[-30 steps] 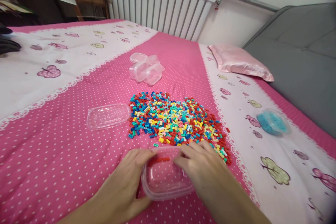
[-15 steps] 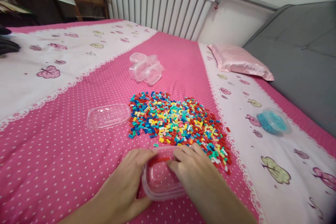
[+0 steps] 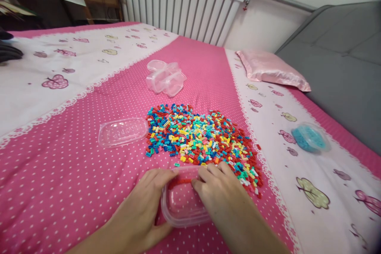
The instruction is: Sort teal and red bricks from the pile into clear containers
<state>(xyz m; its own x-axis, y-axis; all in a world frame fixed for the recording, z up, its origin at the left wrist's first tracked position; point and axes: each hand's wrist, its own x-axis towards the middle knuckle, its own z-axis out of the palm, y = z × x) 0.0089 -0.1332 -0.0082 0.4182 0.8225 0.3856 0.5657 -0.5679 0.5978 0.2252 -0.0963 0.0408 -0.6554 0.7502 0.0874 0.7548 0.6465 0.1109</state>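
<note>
A clear plastic container point(image 3: 184, 202) lies on the pink dotted bedding close to me. My left hand point(image 3: 150, 194) grips its left end, thumb at the near side and fingers at the far corner. Inside, along the far wall, runs a line of red toy bricks point(image 3: 180, 181). My right hand point(image 3: 218, 190) is over the container's right part, fingers curled together at the far rim and thumb beside the red bricks. What its fingertips hold, if anything, is hidden. Just beyond spreads a pile of small multicoloured toy bricks point(image 3: 196, 133).
A clear lid point(image 3: 123, 132) lies left of the pile. Several clear containers point(image 3: 166, 78) are heaped behind it. To the right sits a container with blue contents point(image 3: 309, 137). A pink pillow point(image 3: 272, 69), grey headboard point(image 3: 339, 47) and white radiator point(image 3: 178, 4) stand farther off.
My right hand has shifted very slightly to the right, its thumb a touch farther along the red bricks. My left hand and the container stay in place.
</note>
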